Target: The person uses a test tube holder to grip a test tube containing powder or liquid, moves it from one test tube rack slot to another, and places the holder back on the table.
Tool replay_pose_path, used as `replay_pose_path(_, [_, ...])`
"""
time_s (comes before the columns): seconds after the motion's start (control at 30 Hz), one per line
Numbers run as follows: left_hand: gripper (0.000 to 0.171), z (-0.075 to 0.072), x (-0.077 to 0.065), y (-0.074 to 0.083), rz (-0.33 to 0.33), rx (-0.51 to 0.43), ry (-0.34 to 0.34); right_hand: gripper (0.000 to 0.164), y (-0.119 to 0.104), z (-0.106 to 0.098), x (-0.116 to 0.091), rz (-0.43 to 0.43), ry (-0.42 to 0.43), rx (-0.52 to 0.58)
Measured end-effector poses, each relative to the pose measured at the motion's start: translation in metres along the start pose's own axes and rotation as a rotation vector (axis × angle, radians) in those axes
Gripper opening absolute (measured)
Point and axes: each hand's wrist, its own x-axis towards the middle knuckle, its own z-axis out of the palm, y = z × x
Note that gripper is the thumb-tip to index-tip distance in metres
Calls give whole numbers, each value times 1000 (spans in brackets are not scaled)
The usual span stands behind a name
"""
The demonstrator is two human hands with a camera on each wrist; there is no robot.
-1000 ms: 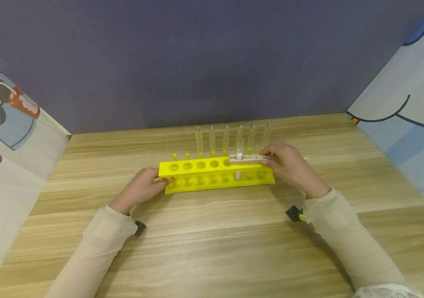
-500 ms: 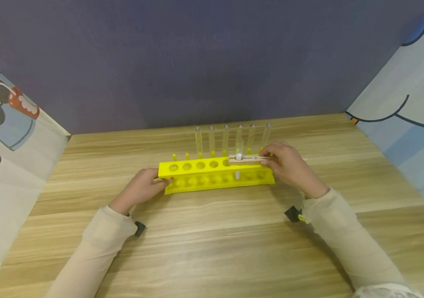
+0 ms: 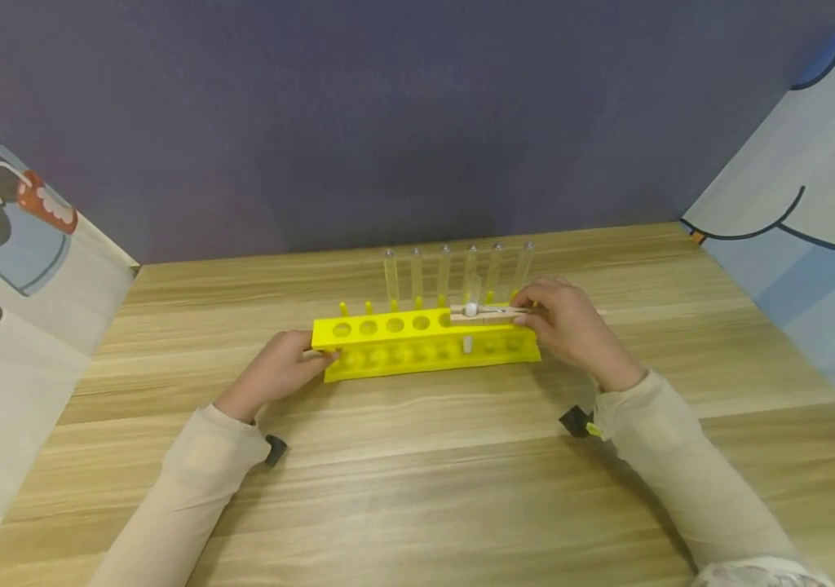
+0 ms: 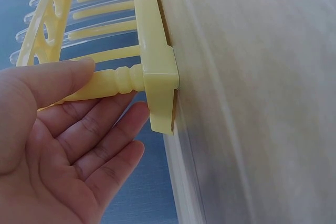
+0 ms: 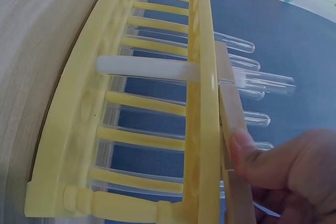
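Note:
A yellow test tube rack stands on the table. My left hand grips its left end post between thumb and fingers. At the right end, my right hand pinches a wooden test tube clamp that lies along the rack's top bar. The clamp's jaws are round a test tube with white contents, which stands upright through a hole in the rack, its bottom at the lower shelf. Several clear test tubes sit upside down on the pegs behind.
The wood-grain table runs up to a dark blue-grey panel close behind the rack. Cartoon-printed panels border the right and left sides. Bare yellow pegs rise at the rack's left rear.

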Motion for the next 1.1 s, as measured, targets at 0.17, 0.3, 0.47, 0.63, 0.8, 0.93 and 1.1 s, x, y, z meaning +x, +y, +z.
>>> replay_pose_path(0.17, [32,0,0,-1,-2,0,-3,12,-1,0,0,-8,20,3])
replay_pose_path(0.3, [31,-1,0,-1,-1,-3,-1,11,-1,1,0,-19,31,1])
replay_pose_path(0.47, [30,-1,0,-1,3,3,0,13,-2,0,0,-15,43,3])
replay_pose_path(0.63, [31,0,0,-1,1,4,2,14,-4,-2,0,-23,62,3])
replay_pose_path(0.8, [30,0,0,-1,-4,3,1,15,-6,-4,-1,-38,85,-12])
replay_pose_path(0.93, [30,0,0,-1,-8,6,3,16,-7,-6,-1,-20,93,-5])
replay_pose_path(1.1, [29,0,-1,0,-8,4,-3,16,-9,-9,0,-7,106,-4])
